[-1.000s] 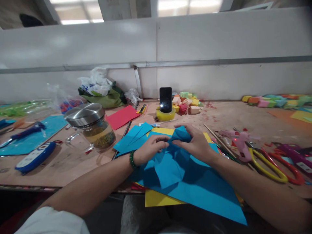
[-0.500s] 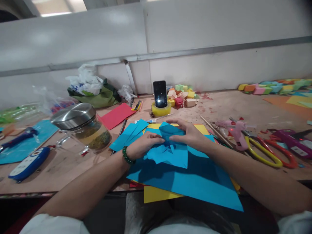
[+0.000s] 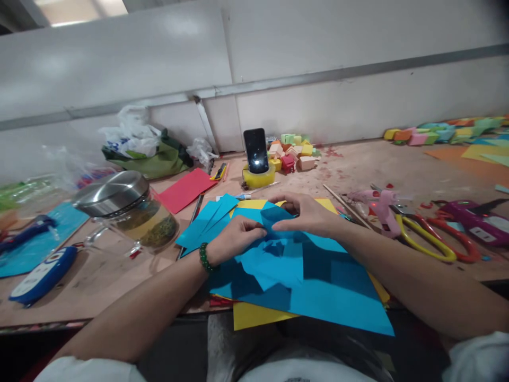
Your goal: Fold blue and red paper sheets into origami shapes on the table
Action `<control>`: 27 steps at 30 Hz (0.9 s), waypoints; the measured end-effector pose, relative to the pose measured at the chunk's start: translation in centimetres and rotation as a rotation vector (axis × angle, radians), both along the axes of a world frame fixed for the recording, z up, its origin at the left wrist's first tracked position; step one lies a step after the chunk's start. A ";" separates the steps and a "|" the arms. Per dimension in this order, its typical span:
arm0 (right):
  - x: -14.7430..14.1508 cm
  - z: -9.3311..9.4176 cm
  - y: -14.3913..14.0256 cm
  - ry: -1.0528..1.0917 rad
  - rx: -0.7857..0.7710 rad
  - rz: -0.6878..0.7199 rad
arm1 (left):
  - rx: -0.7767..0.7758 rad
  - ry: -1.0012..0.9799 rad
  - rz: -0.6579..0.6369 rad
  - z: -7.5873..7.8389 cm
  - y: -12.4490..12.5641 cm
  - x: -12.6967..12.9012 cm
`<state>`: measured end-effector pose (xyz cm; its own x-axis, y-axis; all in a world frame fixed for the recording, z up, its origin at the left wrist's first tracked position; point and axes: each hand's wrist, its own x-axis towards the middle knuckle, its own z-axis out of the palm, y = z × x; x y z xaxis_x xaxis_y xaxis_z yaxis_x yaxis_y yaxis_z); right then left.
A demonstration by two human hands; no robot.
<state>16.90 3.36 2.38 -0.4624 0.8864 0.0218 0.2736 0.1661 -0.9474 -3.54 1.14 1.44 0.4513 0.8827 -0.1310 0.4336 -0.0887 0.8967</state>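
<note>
A creased, folded piece of blue paper [image 3: 277, 261] is between my two hands, above a large blue sheet [image 3: 318, 300]. My left hand [image 3: 237, 237], with a green bead bracelet at the wrist, pinches the paper's left side between thumb and fingers. On the other side my right hand [image 3: 304, 215] grips its upper right part, thumb in front and fingers partly hidden behind. Yellow sheets [image 3: 258, 317] show beneath the blue one. Smaller blue paper pieces [image 3: 210, 220] lie just left of my left hand.
A glass jar with a steel lid [image 3: 127, 209] stands left. Behind are a phone [image 3: 256, 151] on a yellow tape roll [image 3: 258, 176] and small paper blocks [image 3: 292, 153]. A pink glue gun [image 3: 384, 207], scissors [image 3: 427, 239] and a purple glue gun [image 3: 473, 220] lie right.
The folded blue paper has shifted and tilted slightly, its lower flap now hanging lower. Both hands keep hold of it nearly in place. The whole view has swung a little.
</note>
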 end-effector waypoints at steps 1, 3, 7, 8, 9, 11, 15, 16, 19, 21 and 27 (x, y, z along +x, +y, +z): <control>-0.1 -0.1 -0.2 -0.053 0.047 -0.009 | 0.049 0.038 -0.018 -0.1 -0.1 0.0; -0.4 -0.5 -0.6 -0.123 0.130 -0.055 | 0.086 0.064 -0.047 -0.2 -0.2 0.1; -0.6 -1.0 -0.9 -0.161 0.261 -0.116 | 0.089 0.030 -0.070 0.0 -0.4 0.3; -0.5 -1.0 -0.9 -0.165 0.291 -0.117 | 0.086 0.015 -0.066 0.1 -0.5 0.3; -0.5 -1.0 -1.0 -0.170 0.318 -0.117 | 0.083 0.002 -0.059 0.2 -0.5 0.3; -0.4 -0.9 -1.0 -0.188 0.359 -0.114 | 0.076 -0.017 -0.043 0.2 -0.5 0.4; -0.3 -0.8 -1.2 -0.241 0.410 -0.116 | 0.063 -0.046 -0.013 0.1 -0.5 0.3; -0.3 -0.8 -1.3 -0.241 0.419 -0.114 | 0.064 -0.053 -0.006 0.0 -0.5 0.3; -0.4 -0.8 -1.4 -0.207 0.437 -0.097 | 0.075 -0.063 0.011 -0.1 -0.4 0.3; -0.5 -0.9 -1.6 -0.200 0.442 -0.087 | 0.077 -0.062 0.015 -0.2 -0.4 0.3; -0.9 -1.4 -1.8 -0.211 0.501 -0.064 | 0.146 -0.048 0.019 -0.5 -0.3 0.3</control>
<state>16.02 1.54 0.98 -0.4481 0.8177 0.3612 0.4733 0.5598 -0.6801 -3.26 0.83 0.90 0.4373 0.8991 0.0210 0.3934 -0.2122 0.8945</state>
